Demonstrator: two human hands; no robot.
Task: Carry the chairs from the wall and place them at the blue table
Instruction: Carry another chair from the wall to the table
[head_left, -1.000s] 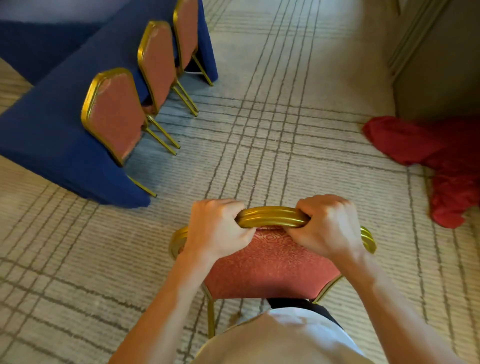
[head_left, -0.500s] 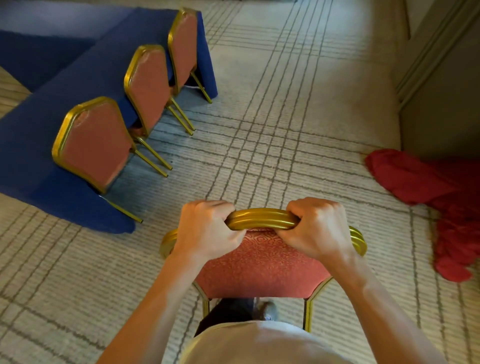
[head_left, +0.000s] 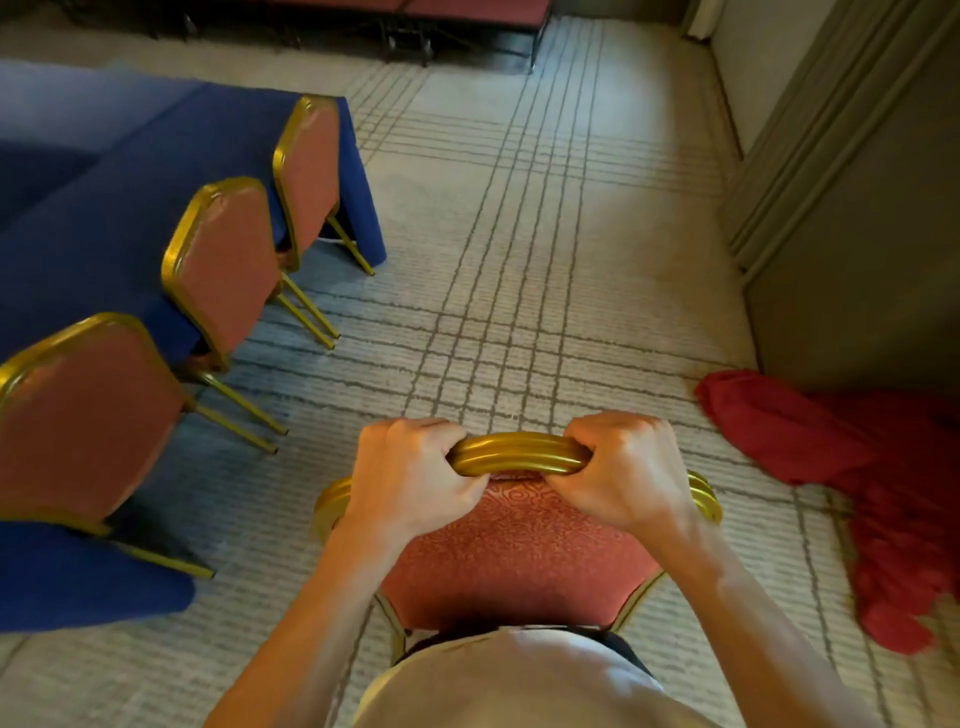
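A gold-framed chair with a red patterned back (head_left: 519, 551) is right in front of me, and the stacked gold rails at its top suggest more than one chair. My left hand (head_left: 410, 480) and my right hand (head_left: 623, 470) each grip the top rail (head_left: 519, 454), knuckles up. At the left stands the blue table (head_left: 93, 218), draped in blue cloth. Three matching chairs are tucked along its side: a near one (head_left: 83, 415), a middle one (head_left: 228, 265) and a far one (head_left: 309, 171).
A heap of red cloth (head_left: 872, 483) lies on the carpet at the right, next to a grey wall panel (head_left: 852, 234). Red-topped platforms (head_left: 467, 10) stand along the far edge. Patterned beige carpet (head_left: 545, 234) stretches ahead between the table and the wall.
I have moved forward with the chair; the table and its three chairs have slid down and left in view, and the red cloth has come closer. Both hands keep their grip.
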